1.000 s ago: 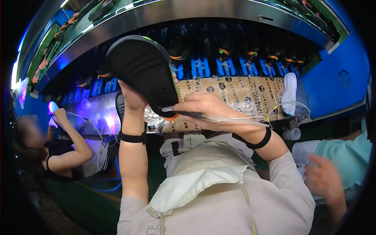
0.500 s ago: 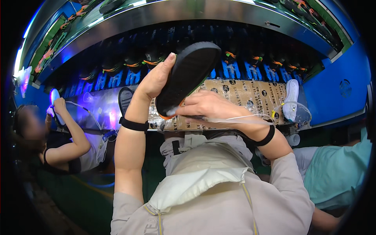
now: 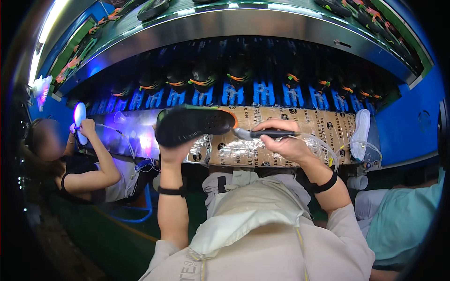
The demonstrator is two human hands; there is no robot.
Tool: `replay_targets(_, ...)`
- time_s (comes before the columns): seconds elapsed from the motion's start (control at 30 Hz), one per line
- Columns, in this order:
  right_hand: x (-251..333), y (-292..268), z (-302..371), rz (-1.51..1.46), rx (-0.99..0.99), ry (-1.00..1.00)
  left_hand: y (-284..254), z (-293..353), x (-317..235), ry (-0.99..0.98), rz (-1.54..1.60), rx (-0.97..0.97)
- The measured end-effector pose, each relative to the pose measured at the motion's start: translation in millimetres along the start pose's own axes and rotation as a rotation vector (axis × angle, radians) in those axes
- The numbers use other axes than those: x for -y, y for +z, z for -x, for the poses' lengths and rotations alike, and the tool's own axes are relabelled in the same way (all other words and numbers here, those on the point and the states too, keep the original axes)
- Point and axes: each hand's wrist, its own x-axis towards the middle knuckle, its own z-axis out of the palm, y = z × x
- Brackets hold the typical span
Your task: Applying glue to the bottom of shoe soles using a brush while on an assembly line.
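My left hand (image 3: 174,152) grips a black shoe sole (image 3: 197,127) from below, its fingers mostly hidden behind it. The sole lies nearly level across the picture, its orange-edged end pointing right and a strip of green along its far rim. Closed round the black handle of a brush (image 3: 276,134) is my right hand (image 3: 289,143). The pale bristles sit at the sole's orange edge; whether they touch it I cannot tell. From the handle's end a clear tube (image 3: 323,140) runs over my right wrist.
Taped cardboard (image 3: 262,154) covers the bench under my hands. A white sole (image 3: 360,136) lies at its right end. Behind, dark shoes (image 3: 202,77) sit on blue holders beneath a metal ledge (image 3: 253,25). At left a person holds a lit sole (image 3: 80,122); a green sleeve (image 3: 398,215) shows at right.
The sole has swung from a steep slant to nearly level, its orange end now facing right. My right hand has moved right, bringing the brush into plain sight. The whole view has shifted.
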Motion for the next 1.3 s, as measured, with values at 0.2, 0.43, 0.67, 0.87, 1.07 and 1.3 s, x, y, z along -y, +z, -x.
replay_targets(0.2, -40.8, 7.2, 16.9, -0.225, -0.181, 0.251, -21.0, 87.6, 45.4, -0.449, 0.067, -0.215)
replay_targets(0.43, -41.6, 48.0, 0.5, -0.039, -0.13, 0.314, -0.3, 84.6, 105.8, -0.418, 0.343, -0.361)
replay_targets(0.67, -33.8, 74.2, -43.9, -0.011, -0.4, 0.119, 32.8, 61.9, 134.2, -0.309, 0.252, -0.263)
replay_targets(0.87, -20.6, 72.9, -15.0, 0.351, -0.106, -0.207, 29.9, 54.9, 145.1, -0.151, 0.066, -0.388)
replay_targets(1.07, 31.3, 40.9, -0.9, 0.502, 0.62, 0.009, 11.7, 51.2, 146.9, -0.144, 0.259, -0.144)
replay_targets(1.3, 10.5, 55.5, -41.8, 0.363, -0.354, -0.356, 36.9, 59.1, 141.0, -0.151, 0.22, -0.107)
